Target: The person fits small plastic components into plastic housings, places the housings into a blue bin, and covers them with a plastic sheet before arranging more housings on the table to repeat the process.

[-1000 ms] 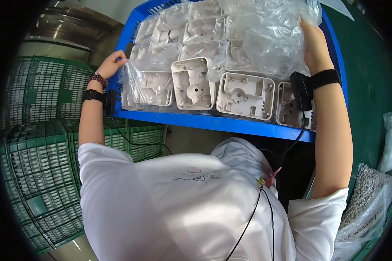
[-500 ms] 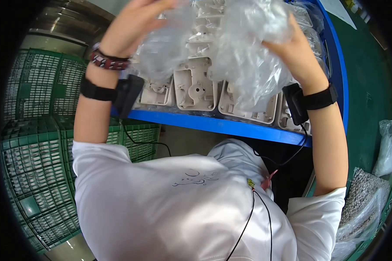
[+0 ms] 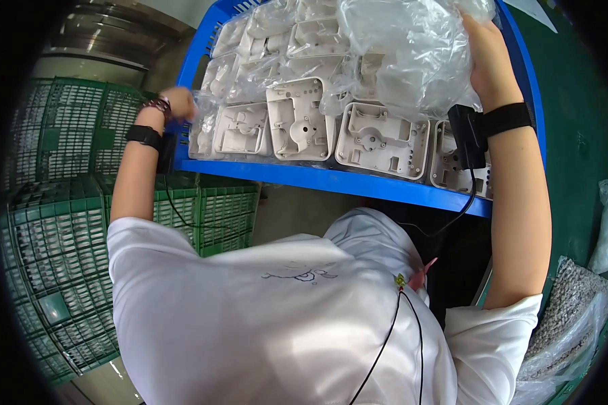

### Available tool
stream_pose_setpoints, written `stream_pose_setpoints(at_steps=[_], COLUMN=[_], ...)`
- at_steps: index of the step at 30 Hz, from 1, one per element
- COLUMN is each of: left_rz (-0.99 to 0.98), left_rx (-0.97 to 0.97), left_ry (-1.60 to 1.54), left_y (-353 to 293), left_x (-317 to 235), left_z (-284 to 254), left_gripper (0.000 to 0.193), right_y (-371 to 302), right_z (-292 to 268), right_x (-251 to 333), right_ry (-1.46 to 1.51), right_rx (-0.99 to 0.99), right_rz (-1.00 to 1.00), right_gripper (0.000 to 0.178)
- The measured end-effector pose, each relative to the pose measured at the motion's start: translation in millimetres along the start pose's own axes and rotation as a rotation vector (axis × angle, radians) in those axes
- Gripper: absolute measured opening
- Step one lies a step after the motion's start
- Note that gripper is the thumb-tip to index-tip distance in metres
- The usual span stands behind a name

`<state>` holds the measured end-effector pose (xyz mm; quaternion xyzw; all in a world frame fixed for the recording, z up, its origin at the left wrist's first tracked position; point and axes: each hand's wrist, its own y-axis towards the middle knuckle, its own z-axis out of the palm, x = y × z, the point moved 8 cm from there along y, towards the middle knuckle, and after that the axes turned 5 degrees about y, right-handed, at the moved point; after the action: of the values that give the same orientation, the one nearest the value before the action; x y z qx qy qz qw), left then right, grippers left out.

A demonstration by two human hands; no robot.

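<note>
A blue plastic crate [image 3: 304,178] in front of me holds rows of light grey moulded plastic housings [image 3: 380,142], many wrapped in clear film. Clear crumpled plastic sheeting [image 3: 412,64] covers the crate's right part. At the crate's far right side, my right hand [image 3: 486,57] is closed on an edge of this sheeting, its fingertips partly hidden by it. My left hand [image 3: 179,103] is beside the crate's left rim, curled and smeared by motion. Whether it grips anything is not visible.
Green mesh crates [image 3: 54,270] with pale contents are stacked at my left. To the right runs a green surface [image 3: 574,135] with a clear bag of grey speckled pieces [image 3: 567,317]. Black cables [image 3: 452,226] run from straps on my forearms.
My left hand has moved down and left, from above the crate to its left rim. My right hand has shifted up and right with the sheeting, uncovering more of the front housings.
</note>
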<state>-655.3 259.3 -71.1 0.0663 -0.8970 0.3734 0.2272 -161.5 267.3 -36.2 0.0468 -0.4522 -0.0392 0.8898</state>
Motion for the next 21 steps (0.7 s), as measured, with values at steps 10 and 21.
stream_pose_setpoints(at_steps=[10, 21], left_rz=[-0.173, -0.102], left_rx=[-0.168, 0.287], left_ry=[-0.745, -0.277], left_y=[33.6, 13.4], left_x=[21.9, 18.1], left_z=[11.6, 45.3], left_gripper=[0.032, 0.027], right_y=[26.7, 21.4], right_z=[-76.3, -91.6], right_x=[-28.2, -35.7], right_ry=[-0.189, -0.280], right_rx=[-0.109, -0.196], right_rz=[0.094, 0.195], right_gripper=[0.032, 0.033])
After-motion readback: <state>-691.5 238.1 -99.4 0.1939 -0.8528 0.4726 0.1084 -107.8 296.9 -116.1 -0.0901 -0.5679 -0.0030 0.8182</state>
